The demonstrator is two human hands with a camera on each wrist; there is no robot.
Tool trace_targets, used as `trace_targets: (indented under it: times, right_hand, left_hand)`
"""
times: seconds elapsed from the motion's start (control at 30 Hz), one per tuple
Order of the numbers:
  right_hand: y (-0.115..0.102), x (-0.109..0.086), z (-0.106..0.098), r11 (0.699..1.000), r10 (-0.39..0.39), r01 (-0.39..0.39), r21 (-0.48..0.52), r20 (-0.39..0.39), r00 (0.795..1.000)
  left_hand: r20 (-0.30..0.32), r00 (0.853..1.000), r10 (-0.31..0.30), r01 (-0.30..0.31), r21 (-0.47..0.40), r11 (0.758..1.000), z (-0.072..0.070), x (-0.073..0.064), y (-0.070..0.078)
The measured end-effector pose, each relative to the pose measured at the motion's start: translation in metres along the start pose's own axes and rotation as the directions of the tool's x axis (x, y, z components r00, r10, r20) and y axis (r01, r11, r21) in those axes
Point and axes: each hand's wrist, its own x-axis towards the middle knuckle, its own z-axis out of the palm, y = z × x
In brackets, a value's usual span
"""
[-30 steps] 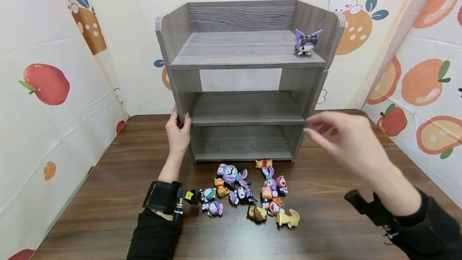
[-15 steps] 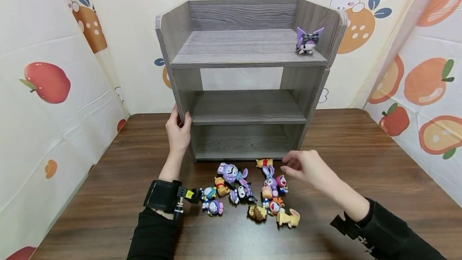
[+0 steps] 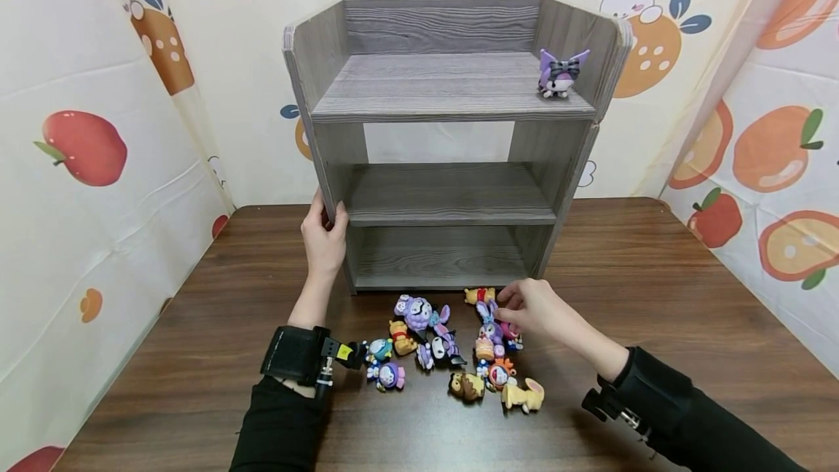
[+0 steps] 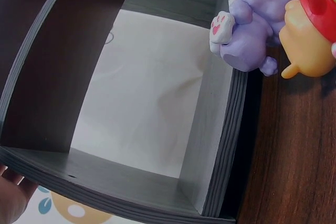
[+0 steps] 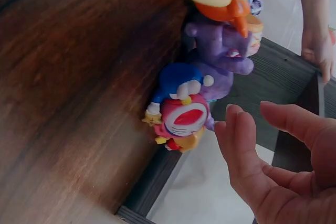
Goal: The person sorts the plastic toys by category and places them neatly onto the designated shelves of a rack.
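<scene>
Your right hand (image 3: 536,307), thumb and fingers parted, is just right of the purple long-eared figurine (image 3: 491,335), ears toward the shelf (image 3: 448,191).

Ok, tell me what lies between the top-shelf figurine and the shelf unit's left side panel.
Nothing: the head view shows bare board from the figurine to the left side panel.

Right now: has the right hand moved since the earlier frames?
Yes. Against the shelf, the right hand moved down and leftward in the head view, closer to the toys.
</scene>
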Motion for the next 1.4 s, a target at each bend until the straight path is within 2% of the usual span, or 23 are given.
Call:
trace_targets:
  times: [0.13,0.4,0.73,0.93,1.17,1.3,1.4]
  right_hand:
    - [0.001,0.008,0.002,0.999,0.045,-0.045,0.016,0.003,0.999]
    - [0.004,0.020,0.006,0.998,0.044,-0.044,-0.044,0.009,0.999]
    - [0.010,0.029,0.009,0.995,-0.028,0.027,-0.091,-0.018,0.999]
    - [0.009,0.026,0.006,0.991,-0.089,0.079,-0.110,-0.089,0.992]
    - [0.007,0.020,0.007,0.979,-0.191,0.167,-0.121,-0.224,0.956]
    - [0.006,0.011,0.011,0.974,-0.224,0.201,-0.107,-0.275,0.935]
    - [0.007,0.003,0.015,0.956,-0.295,0.276,-0.103,-0.305,0.906]
  left_hand:
    - [-0.002,1.000,0.003,-0.003,0.001,1.000,0.000,0.000,0.000]
    - [-0.007,1.000,0.005,-0.005,0.008,1.000,-0.001,0.000,0.001]
    - [-0.008,1.000,0.005,-0.004,0.006,1.000,0.000,0.000,0.001]
    - [-0.011,1.000,0.010,-0.010,0.004,1.000,0.000,0.000,0.000]
    - [-0.016,1.000,0.018,-0.018,0.005,1.000,0.000,0.000,0.000]
    - [-0.020,1.000,0.010,-0.010,0.008,1.000,0.000,-0.001,0.000]
    - [-0.021,1.000,0.005,-0.005,0.008,1.000,0.000,-0.001,0.001]
